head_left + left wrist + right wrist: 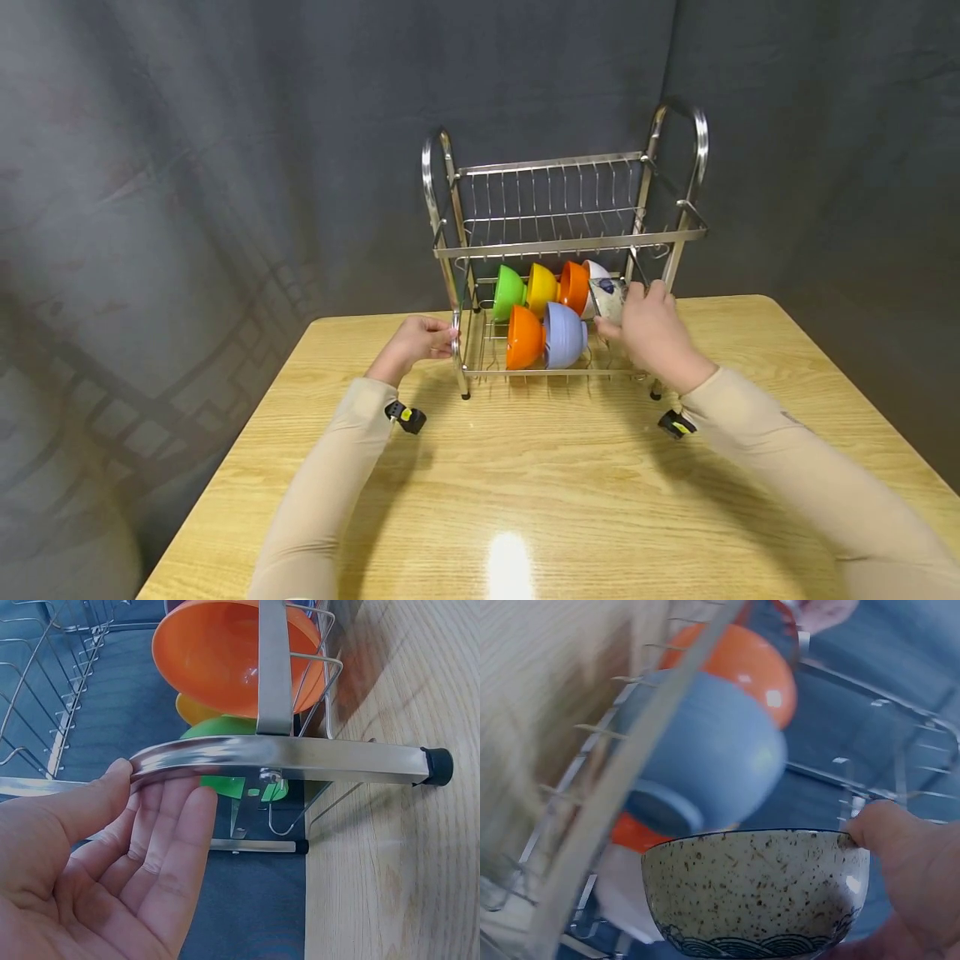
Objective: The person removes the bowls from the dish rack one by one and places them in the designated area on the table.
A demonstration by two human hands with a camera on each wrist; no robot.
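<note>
A two-tier metal dish rack point(570, 244) stands on the table. My left hand point(422, 340) pinches its left front leg, the thumb on one side of the bent tube and the fingers point(161, 832) on the other. In my right hand point(654, 333) is a speckled bowl point(757, 889) with a dark wave pattern, held by the rim and tilted, at the right of the lower tier. Beside it a light blue bowl point(566, 335) and an orange bowl point(524, 337) stand on edge in front. Behind them are green point(507, 293), yellow point(541, 287), orange point(573, 286) and white point(596, 270) bowls.
The rack's upper tier point(555, 204) of wire slots sits above the bowls, its front bar point(570, 244) close over them. A wooden table point(465, 467) spreads in front. Dark curtain point(337, 167) hangs behind and at the sides.
</note>
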